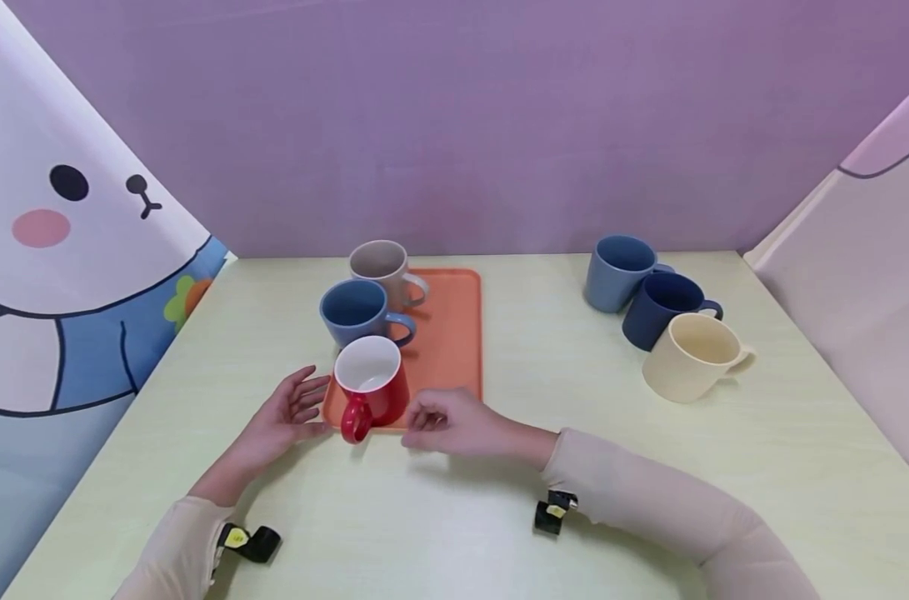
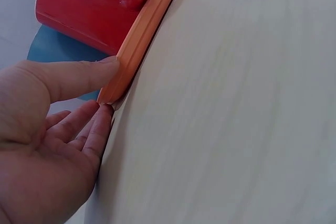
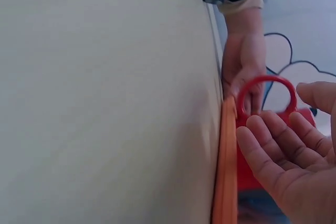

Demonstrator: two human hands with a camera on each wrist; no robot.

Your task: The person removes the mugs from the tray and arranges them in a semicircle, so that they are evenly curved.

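A red mug (image 1: 372, 380), white inside, stands at the near left of the orange tray (image 1: 454, 333), its handle pointing toward me. Behind it on the tray are a blue mug (image 1: 354, 312) and a greyish-beige mug (image 1: 380, 262). My left hand (image 1: 280, 422) is at the tray's near left corner; in the left wrist view its thumb touches the rim, with the fingers fairly straight beside the corner. To the right of the red mug, my right hand (image 1: 457, 423) is over the tray's front edge. Its fingers are loosely bent and hold nothing, apart from the red handle (image 3: 268, 78).
On the right of the table (image 1: 544, 367) stand a blue mug (image 1: 617, 275), a navy mug (image 1: 660, 310) and a cream mug (image 1: 691, 358), close together. A purple backdrop (image 1: 454, 125) rises behind the table, with printed cloth (image 1: 57, 283) at the left.
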